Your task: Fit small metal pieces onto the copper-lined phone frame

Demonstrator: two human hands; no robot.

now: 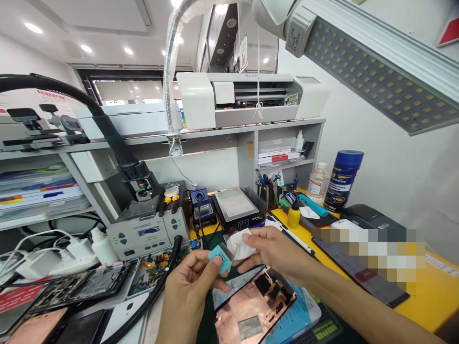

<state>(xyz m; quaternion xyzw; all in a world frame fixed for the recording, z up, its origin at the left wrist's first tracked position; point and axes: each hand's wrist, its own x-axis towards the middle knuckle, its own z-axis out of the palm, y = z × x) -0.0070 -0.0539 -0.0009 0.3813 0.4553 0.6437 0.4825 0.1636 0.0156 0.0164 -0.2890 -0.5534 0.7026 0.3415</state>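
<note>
Between the thumb and fingers of my left hand (191,279) is a small teal scraper (223,260) with a thin greyish edge. My right hand (274,246) pinches a crumpled white tissue (238,247), its lower part close against the scraper's edge. Below both hands lies a tablet-like panel (231,308) with copper-coloured foil, a dark patch and a flex cable at its upper right. The panel rests at a slant on a blue-and-white box (299,315).
Opened devices (103,282) and a circuit board (152,272) crowd the left, crossed by a black hose (158,296). Behind stand a soldering station (138,236) and a hot plate (236,210). A spray can (343,181) and yellow bottle (293,216) stand right; an LED lamp (380,71) hangs overhead.
</note>
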